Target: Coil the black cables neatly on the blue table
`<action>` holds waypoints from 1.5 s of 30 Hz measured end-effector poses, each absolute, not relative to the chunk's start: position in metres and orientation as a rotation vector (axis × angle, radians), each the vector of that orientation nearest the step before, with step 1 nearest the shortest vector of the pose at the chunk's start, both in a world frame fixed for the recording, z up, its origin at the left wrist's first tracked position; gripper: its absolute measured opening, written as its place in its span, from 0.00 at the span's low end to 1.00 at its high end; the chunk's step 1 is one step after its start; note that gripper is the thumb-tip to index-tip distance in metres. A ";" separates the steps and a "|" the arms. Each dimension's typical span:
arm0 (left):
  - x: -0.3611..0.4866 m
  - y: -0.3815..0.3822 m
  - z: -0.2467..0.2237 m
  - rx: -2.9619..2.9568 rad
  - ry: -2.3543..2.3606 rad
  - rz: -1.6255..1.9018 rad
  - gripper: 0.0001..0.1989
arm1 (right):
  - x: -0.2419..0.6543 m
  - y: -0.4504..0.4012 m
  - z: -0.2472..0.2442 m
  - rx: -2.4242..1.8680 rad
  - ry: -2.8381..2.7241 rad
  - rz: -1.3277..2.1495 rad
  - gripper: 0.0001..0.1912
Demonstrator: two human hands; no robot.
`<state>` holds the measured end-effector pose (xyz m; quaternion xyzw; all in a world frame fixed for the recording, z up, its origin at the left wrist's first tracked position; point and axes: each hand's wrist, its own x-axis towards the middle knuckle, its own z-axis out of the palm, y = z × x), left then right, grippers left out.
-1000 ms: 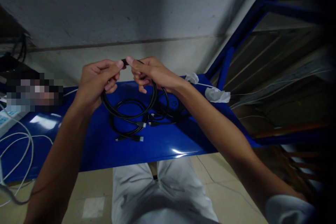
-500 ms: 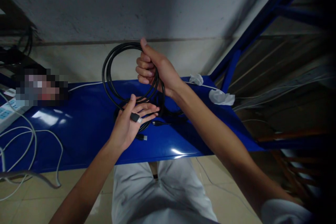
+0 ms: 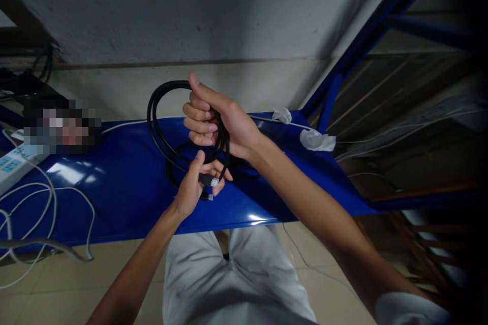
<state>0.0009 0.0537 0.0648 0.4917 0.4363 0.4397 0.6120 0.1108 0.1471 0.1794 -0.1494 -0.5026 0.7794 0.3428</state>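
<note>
White trousers (image 3: 236, 274) fill the bottom of the view, just below the front edge of a blue metal table (image 3: 114, 203). Above them, the left hand (image 3: 188, 188) pinches a black plug (image 3: 208, 180) between thumb and curled fingers. The plug's long axis lies almost level, its metal tip pointing right and slightly down, toward the right hand (image 3: 217, 124). That hand's fingers (image 3: 198, 124) curl tightly around a black cable (image 3: 154, 117), with the thumb pressed along the top of the coil. The cable forms a tall, narrow loop standing up from the grip, while its lower turns hang to the table beside the left hand. A second plug (image 3: 207, 196) lies just under the left hand (mostly hidden, only its end shows). Left of the hands, white cords (image 3: 49, 198) trail across the table from a power strip (image 3: 17, 162). Crumpled white tissue (image 3: 317, 140) sits near the far right corner, by a blue steel rack (image 3: 354, 56). Behind everything rises a concrete wall (image 3: 190, 10).
</note>
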 end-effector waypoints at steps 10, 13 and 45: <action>0.007 0.041 0.066 1.142 1.306 1.418 0.32 | 0.136 0.124 0.137 -0.565 -1.517 1.619 0.30; 0.010 0.047 0.068 1.149 1.266 1.485 0.32 | 0.140 0.111 0.128 -0.603 -1.600 1.585 0.25; -0.110 -0.014 0.012 1.877 1.936 0.937 0.29 | 0.124 0.128 0.061 -0.976 -2.115 1.771 0.37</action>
